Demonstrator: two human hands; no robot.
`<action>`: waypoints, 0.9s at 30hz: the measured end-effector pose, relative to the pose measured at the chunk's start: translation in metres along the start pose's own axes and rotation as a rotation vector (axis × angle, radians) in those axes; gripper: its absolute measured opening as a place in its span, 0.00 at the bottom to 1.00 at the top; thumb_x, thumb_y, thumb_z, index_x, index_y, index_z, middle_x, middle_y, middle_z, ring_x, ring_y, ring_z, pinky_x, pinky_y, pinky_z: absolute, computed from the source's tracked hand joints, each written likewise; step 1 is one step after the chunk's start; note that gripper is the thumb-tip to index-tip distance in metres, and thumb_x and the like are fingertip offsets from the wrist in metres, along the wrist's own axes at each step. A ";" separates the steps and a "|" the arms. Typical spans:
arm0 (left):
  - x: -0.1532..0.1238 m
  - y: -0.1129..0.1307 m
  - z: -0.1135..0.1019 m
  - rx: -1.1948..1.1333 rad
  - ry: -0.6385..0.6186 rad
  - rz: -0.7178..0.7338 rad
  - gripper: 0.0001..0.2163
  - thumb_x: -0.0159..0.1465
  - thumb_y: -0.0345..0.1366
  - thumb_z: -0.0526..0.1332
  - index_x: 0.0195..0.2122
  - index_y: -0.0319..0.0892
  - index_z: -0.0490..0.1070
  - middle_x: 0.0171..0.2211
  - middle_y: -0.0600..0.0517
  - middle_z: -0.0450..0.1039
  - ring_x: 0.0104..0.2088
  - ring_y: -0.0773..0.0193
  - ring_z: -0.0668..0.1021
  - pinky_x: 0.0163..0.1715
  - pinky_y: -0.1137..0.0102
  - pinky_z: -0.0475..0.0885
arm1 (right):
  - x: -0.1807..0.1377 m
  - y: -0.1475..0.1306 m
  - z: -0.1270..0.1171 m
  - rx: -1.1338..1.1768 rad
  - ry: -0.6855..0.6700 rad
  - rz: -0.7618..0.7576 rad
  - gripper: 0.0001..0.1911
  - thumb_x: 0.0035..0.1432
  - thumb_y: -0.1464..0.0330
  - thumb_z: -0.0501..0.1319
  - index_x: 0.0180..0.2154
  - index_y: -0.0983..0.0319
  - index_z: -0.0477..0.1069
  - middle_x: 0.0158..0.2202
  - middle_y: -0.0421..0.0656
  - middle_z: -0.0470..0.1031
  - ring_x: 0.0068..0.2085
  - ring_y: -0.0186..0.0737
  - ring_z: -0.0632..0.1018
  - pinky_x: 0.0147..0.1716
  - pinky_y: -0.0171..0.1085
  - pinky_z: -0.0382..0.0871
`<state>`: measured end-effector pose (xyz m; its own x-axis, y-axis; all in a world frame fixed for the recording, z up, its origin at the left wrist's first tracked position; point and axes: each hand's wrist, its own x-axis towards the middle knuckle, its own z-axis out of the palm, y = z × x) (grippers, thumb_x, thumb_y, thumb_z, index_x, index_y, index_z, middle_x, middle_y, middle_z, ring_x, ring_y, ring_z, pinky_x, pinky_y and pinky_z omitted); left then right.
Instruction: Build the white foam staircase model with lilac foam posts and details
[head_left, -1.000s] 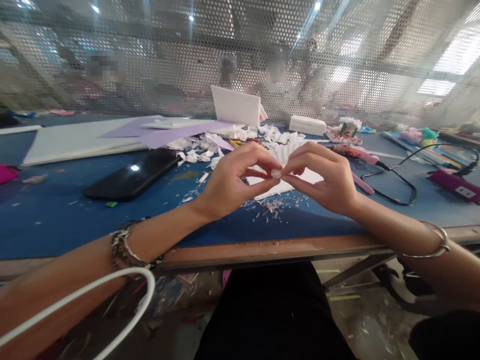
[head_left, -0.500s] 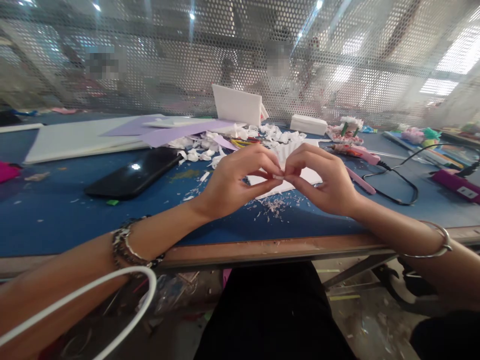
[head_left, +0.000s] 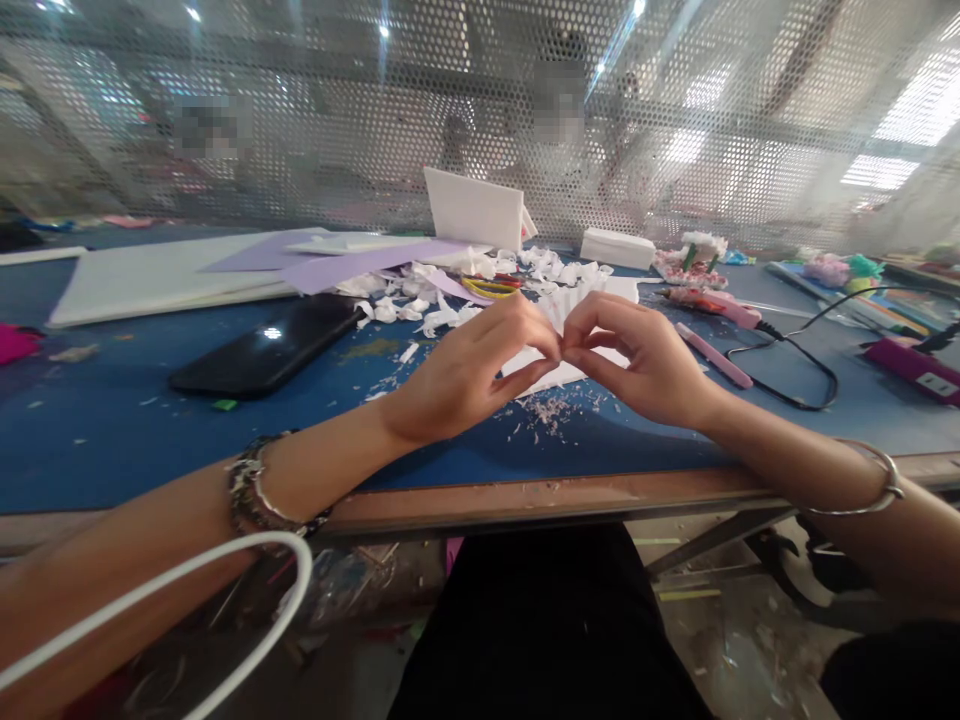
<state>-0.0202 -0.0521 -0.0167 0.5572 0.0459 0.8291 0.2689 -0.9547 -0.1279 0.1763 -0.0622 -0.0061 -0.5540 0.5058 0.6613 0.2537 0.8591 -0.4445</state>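
My left hand (head_left: 480, 365) and my right hand (head_left: 637, 355) meet fingertip to fingertip above the table, each in a closed pinch. A small white piece showed between these fingertips a moment earlier; now the fingers almost wholly cover it. Beneath and behind them lies a white sheet (head_left: 551, 377), with ridged white strips (head_left: 574, 302) on it, partly hidden by the hands. White shavings (head_left: 550, 412) are scattered just in front of the sheet. Curled white pieces (head_left: 555, 268) are heaped farther back, beside yellow-handled scissors (head_left: 489, 290).
A black phone (head_left: 266, 350) lies at left, near purple and white sheets (head_left: 172, 275). Along the back stand a white board (head_left: 474, 210) and a white block (head_left: 617, 249). To the right are a pink glue gun (head_left: 716, 306), its black cord and a purple power strip (head_left: 916, 370).
The fingertips have turned slightly and drawn closer together, hiding the small white piece that showed before. My right hand has shifted a little left.
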 end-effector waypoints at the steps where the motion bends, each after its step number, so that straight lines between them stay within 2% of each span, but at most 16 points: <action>1: -0.001 -0.001 0.000 0.004 -0.007 0.010 0.03 0.62 0.29 0.59 0.36 0.43 0.66 0.32 0.53 0.72 0.35 0.66 0.76 0.36 0.69 0.73 | 0.000 0.001 0.000 0.030 -0.003 0.028 0.02 0.57 0.71 0.57 0.31 0.64 0.66 0.32 0.39 0.69 0.34 0.27 0.71 0.36 0.31 0.71; 4: -0.003 -0.002 -0.001 0.008 -0.041 0.054 0.05 0.62 0.28 0.58 0.38 0.43 0.64 0.32 0.52 0.71 0.35 0.67 0.75 0.35 0.70 0.73 | -0.001 0.003 0.002 0.128 -0.004 0.089 0.04 0.56 0.70 0.59 0.31 0.64 0.65 0.31 0.39 0.68 0.33 0.27 0.71 0.35 0.30 0.71; 8: -0.005 -0.004 -0.003 0.015 -0.156 0.019 0.04 0.63 0.29 0.55 0.38 0.44 0.66 0.33 0.51 0.71 0.35 0.66 0.75 0.35 0.69 0.72 | 0.000 0.007 0.003 0.244 -0.017 0.126 0.07 0.55 0.69 0.61 0.32 0.64 0.63 0.31 0.38 0.66 0.32 0.26 0.70 0.31 0.28 0.70; 14: -0.007 -0.007 -0.004 0.023 -0.224 0.036 0.04 0.63 0.30 0.54 0.37 0.44 0.67 0.34 0.50 0.73 0.36 0.65 0.75 0.35 0.70 0.73 | 0.002 0.009 0.002 0.262 -0.093 0.151 0.11 0.56 0.67 0.60 0.40 0.66 0.65 0.38 0.42 0.69 0.34 0.27 0.72 0.31 0.29 0.70; 17: -0.006 -0.007 -0.003 0.038 -0.195 0.069 0.05 0.63 0.28 0.55 0.39 0.44 0.66 0.34 0.50 0.72 0.36 0.65 0.75 0.35 0.70 0.73 | 0.002 0.009 0.002 0.243 -0.105 0.166 0.13 0.57 0.66 0.60 0.42 0.67 0.67 0.38 0.43 0.71 0.36 0.28 0.73 0.34 0.30 0.71; 20: -0.004 -0.007 -0.002 -0.013 -0.098 0.068 0.08 0.62 0.28 0.58 0.42 0.43 0.64 0.35 0.50 0.72 0.37 0.66 0.75 0.38 0.70 0.73 | 0.002 0.009 0.002 0.263 -0.079 0.186 0.13 0.56 0.65 0.61 0.40 0.67 0.68 0.35 0.42 0.72 0.34 0.27 0.73 0.32 0.29 0.71; 24: -0.001 -0.006 -0.001 -0.047 0.010 -0.045 0.12 0.60 0.34 0.63 0.43 0.44 0.63 0.38 0.49 0.70 0.37 0.66 0.74 0.36 0.71 0.74 | 0.001 0.007 0.002 0.280 0.010 0.174 0.10 0.55 0.66 0.62 0.37 0.66 0.68 0.33 0.40 0.72 0.32 0.26 0.73 0.30 0.27 0.71; 27: -0.002 -0.005 -0.001 -0.043 0.012 -0.141 0.12 0.59 0.36 0.63 0.43 0.43 0.64 0.36 0.51 0.69 0.34 0.67 0.75 0.34 0.72 0.74 | 0.000 0.005 0.003 0.280 0.042 0.185 0.09 0.55 0.66 0.62 0.36 0.65 0.68 0.32 0.39 0.71 0.31 0.25 0.73 0.30 0.27 0.71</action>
<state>-0.0233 -0.0482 -0.0171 0.5069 0.1774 0.8435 0.3096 -0.9508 0.0139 0.1751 -0.0578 -0.0099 -0.4839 0.6588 0.5760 0.1162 0.7008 -0.7039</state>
